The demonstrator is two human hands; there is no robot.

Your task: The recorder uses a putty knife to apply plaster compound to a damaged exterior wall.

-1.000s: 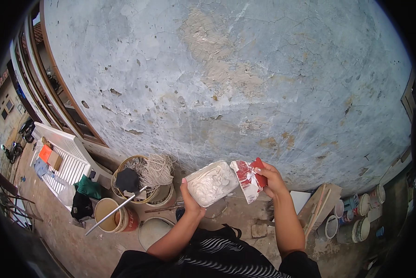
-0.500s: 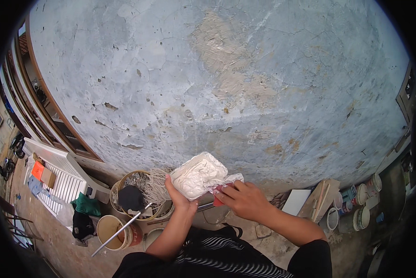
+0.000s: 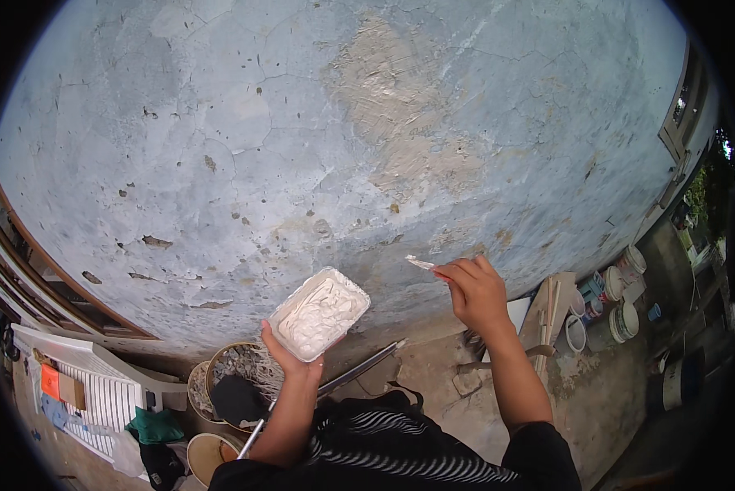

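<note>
My left hand (image 3: 292, 353) is wrapped round the lower side of a white rectangular tub (image 3: 362, 292), tilted toward me. Creamy white putty (image 3: 322, 317) fills it, its surface ridged and swirled. Up and to the right, apart from the tub, my right hand (image 3: 475, 295) pinches a thin putty scraper (image 3: 421, 263). The scraper is seen nearly edge-on, with white putty coating its tip and only a little red by my fingers. Ahead stands a worn pale-blue wall (image 3: 286, 164), carrying a beige putty patch (image 3: 392, 90) above my hands.
Buckets with rubble and a mop (image 3: 265, 372) stand at lower left, beside a white slatted bench (image 3: 105, 393) bearing an orange box (image 3: 50, 381). Boards (image 3: 554, 315) and several paint pails (image 3: 624, 322) line the wall's foot at right. A dark bar (image 3: 363, 367) lies below the tub.
My right hand has lifted the scraper out of the tub and away to the upper right, with putty on it. The tub has shifted slightly left in view, and the view has turned toward the right.
</note>
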